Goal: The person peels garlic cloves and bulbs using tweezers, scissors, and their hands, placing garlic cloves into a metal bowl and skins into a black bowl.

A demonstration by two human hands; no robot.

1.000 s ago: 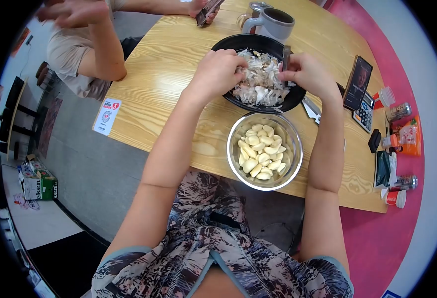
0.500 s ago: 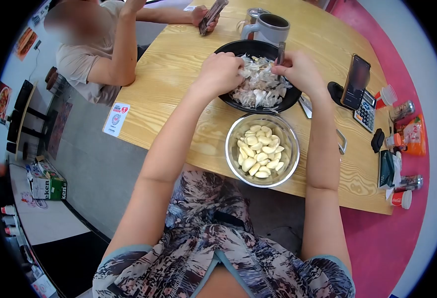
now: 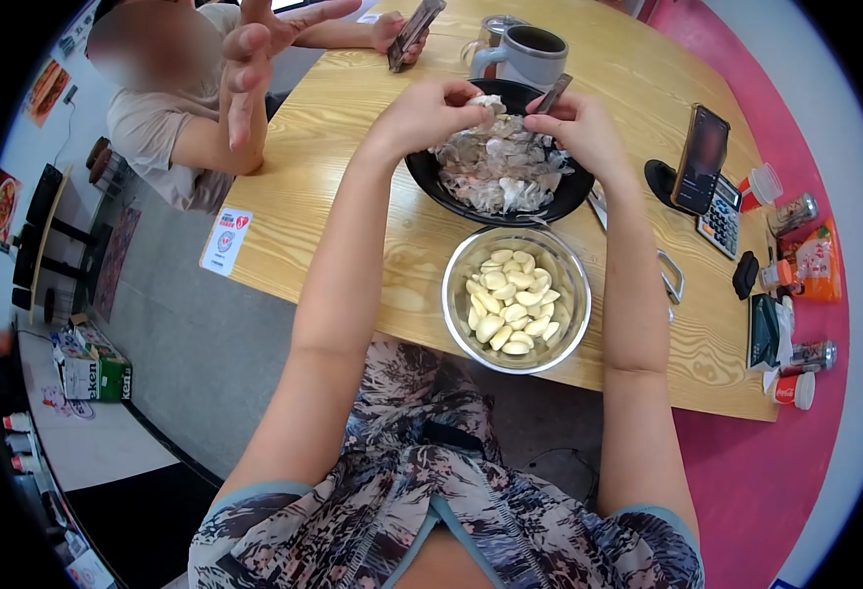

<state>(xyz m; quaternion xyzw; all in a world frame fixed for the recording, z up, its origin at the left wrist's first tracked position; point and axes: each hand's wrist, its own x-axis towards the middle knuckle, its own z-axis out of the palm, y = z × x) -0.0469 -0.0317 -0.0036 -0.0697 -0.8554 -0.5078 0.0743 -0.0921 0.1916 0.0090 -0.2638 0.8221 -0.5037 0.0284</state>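
My left hand [image 3: 430, 116] pinches a whitish piece of garlic [image 3: 490, 102] above the far side of a black bowl [image 3: 428, 187]. My right hand [image 3: 577, 130], just right of it, grips a small knife [image 3: 553, 94]; one end sticks up past the fingers, and the rest is hidden. Papery garlic skins [image 3: 505, 167] fill the bowl beneath both hands. Nearer to me stands a steel bowl [image 3: 454, 319] with several peeled garlic cloves [image 3: 515, 299] in it.
Behind the black bowl are a grey mug [image 3: 533, 61] and a glass cup [image 3: 495, 31]. To the right are a propped phone [image 3: 699, 162], calculator [image 3: 721, 218], scissors [image 3: 669, 277] and jars [image 3: 793, 214]. Across the left corner sits a person [image 3: 171, 128] holding a phone [image 3: 414, 34].
My left hand has come up from the skins with the garlic piece showing. The knife has tilted to the right. The black bowl has shifted slightly left, and the other person's free hand has spread open.
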